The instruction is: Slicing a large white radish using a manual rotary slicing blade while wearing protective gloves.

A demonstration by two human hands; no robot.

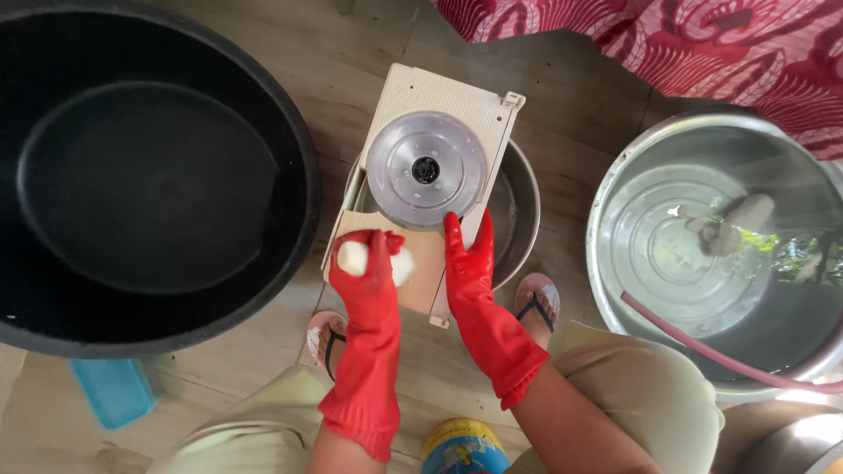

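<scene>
Left hand [369, 272], in its red rubber glove, is curled shut around a pale, white, rounded lump [356, 257] whose ends stick out on either side of my fingers; I cannot tell just what the lump is. I hold it over the near end of a beige slicer board [421, 263], low on its sloping face. My right hand [468, 254], gloved in red too, lies flat and open with the fingers straight, its fingertips touching the lower edge of the clear round disc [426, 168] that is set in the board's upper half, with a dark hole at its centre. It grips nothing. The board rests across a small steel bowl [518, 211], whose rim shows to the right of it. My feet, in flip-flops [537, 303], stand on the wooden floor [351, 79] on either side of the board's near end. To my left sits a big black basin [290, 158], dark inside. To my right is a large steel basin [632, 175] holding water, with a pinkish hose [702, 347] running over its rim. A small blue plastic tub [112, 391] lies on the floor near the black basin. Red patterned cloth [702, 44] hangs at the far right, and a printed tin [463, 448] is between my knees.
</scene>
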